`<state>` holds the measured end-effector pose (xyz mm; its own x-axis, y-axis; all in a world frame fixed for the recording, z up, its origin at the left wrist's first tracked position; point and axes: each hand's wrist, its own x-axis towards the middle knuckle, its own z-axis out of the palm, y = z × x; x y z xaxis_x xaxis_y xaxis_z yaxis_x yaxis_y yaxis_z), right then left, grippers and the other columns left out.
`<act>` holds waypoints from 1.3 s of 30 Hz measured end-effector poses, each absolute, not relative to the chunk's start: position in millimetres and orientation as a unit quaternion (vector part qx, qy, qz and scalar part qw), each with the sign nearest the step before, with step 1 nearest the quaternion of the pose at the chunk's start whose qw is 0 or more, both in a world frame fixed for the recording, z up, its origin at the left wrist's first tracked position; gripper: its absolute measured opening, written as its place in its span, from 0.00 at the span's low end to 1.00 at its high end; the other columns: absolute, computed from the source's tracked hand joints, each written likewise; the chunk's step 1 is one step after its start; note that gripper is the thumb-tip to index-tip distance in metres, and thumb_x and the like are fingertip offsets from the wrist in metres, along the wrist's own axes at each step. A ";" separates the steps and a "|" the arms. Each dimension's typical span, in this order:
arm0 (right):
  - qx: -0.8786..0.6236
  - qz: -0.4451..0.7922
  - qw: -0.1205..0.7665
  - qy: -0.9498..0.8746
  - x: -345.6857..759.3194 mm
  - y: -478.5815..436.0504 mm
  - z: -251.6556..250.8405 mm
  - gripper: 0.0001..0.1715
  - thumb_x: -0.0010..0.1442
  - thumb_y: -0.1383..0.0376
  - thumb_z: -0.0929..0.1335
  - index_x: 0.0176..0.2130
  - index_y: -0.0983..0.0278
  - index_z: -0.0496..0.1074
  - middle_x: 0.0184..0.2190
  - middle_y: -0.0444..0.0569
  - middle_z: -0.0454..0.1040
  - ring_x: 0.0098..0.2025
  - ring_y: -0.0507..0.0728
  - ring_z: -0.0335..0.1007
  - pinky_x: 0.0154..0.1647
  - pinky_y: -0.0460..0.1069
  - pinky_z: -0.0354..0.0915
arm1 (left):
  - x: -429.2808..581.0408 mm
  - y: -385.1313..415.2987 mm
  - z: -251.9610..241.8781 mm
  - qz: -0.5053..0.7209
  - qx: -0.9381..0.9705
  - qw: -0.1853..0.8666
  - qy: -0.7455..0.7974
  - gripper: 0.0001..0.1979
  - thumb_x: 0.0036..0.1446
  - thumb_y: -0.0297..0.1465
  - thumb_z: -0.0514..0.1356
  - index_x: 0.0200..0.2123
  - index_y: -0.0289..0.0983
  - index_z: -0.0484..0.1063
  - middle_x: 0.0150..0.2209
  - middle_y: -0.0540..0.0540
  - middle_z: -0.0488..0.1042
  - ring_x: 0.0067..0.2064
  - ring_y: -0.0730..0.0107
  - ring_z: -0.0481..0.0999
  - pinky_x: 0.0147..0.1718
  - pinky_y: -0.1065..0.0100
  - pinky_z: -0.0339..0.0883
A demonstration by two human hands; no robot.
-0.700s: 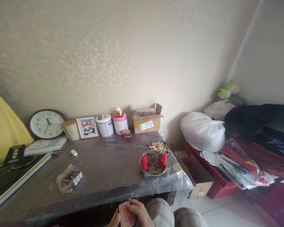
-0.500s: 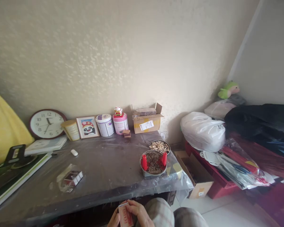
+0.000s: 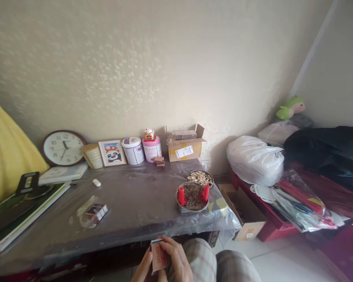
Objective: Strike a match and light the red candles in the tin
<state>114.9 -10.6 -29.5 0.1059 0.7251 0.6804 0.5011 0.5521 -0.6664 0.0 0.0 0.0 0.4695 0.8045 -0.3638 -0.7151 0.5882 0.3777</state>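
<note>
Left hand and right hand together, clamped on a small red-and-white box, just below the counter's front edge, a bowl with red candles near the right edge

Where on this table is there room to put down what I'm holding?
The plastic-covered table has a free patch between the cellophane-wrapped packet and the metal dish with red candles. It's crowded along the back, by the tins and cardboard box.
</note>
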 end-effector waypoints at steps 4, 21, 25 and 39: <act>-0.463 0.159 0.569 -0.661 118.3 -18.6 -18.5 0.29 0.56 0.73 0.62 0.56 0.56 0.62 0.55 0.49 0.70 0.57 0.58 0.67 0.56 0.53 0.67 | 0.9 -6.8 -1.5 0.473 0.067 0.846 0.237 0.16 0.50 0.35 0.67 0.44 0.38 0.78 0.49 0.41 0.78 0.60 0.51 0.66 0.55 0.61 0.63; -0.453 0.186 0.541 -0.683 129.0 -20.8 -4.2 0.21 0.58 0.72 0.65 0.50 0.57 0.65 0.49 0.49 0.70 0.49 0.55 0.71 0.49 0.47 0.70 | 7.7 -14.9 3.4 0.501 0.066 0.844 0.181 0.17 0.54 0.35 0.65 0.46 0.35 0.77 0.46 0.43 0.80 0.49 0.63 0.74 0.51 0.66 0.63; -0.405 0.285 0.470 -0.731 149.9 -17.7 19.2 0.24 0.59 0.64 0.70 0.54 0.55 0.64 0.54 0.48 0.67 0.55 0.55 0.68 0.55 0.46 0.66 | 3.3 -12.9 4.0 0.514 0.073 0.832 0.195 0.14 0.56 0.32 0.63 0.45 0.37 0.77 0.41 0.44 0.82 0.40 0.69 0.77 0.40 0.68 0.68; -0.473 0.162 0.254 -0.828 163.0 -5.2 37.2 0.10 0.61 0.74 0.66 0.36 0.59 0.73 0.36 0.43 0.74 0.38 0.52 0.72 0.39 0.44 0.68 | -2.8 -11.2 -8.8 0.402 0.098 0.855 0.313 0.09 0.47 0.36 0.67 0.32 0.37 0.79 0.22 0.49 0.77 0.21 0.71 0.72 0.21 0.71 0.56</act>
